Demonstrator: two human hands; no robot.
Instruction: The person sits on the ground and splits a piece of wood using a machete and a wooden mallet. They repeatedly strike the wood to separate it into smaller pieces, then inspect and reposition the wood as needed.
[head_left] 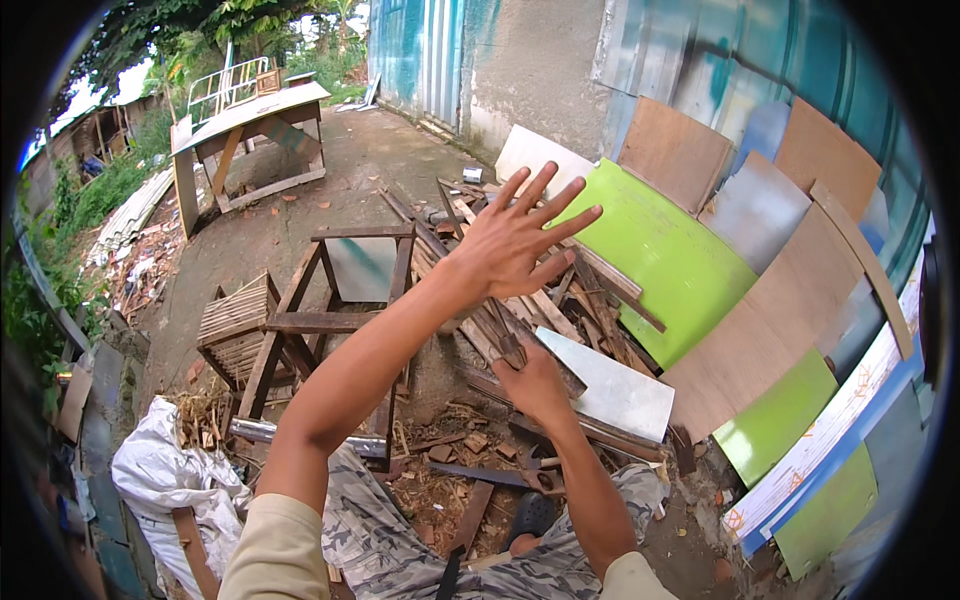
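My left hand (515, 240) is raised over the wood pile with its fingers spread, holding nothing. Lower and to the right, my right hand (540, 385) is closed around a dark, slim tool (508, 345); its exact kind is hard to make out. Beneath both hands lies a heap of old wooden strips (590, 315), with a pale flat board (605, 385) beside my right hand. A handsaw (480, 474) rests on the ground between my legs. To the left of my hands stands a dark wooden frame (290, 325).
A slatted wooden crate (238, 325) and a white sack (175, 480) are on the left. Green panels (660, 260) and brown boards (770, 300) lean by the metal wall on the right. A worn table (250, 115) stands farther back. Wood scraps litter the ground.
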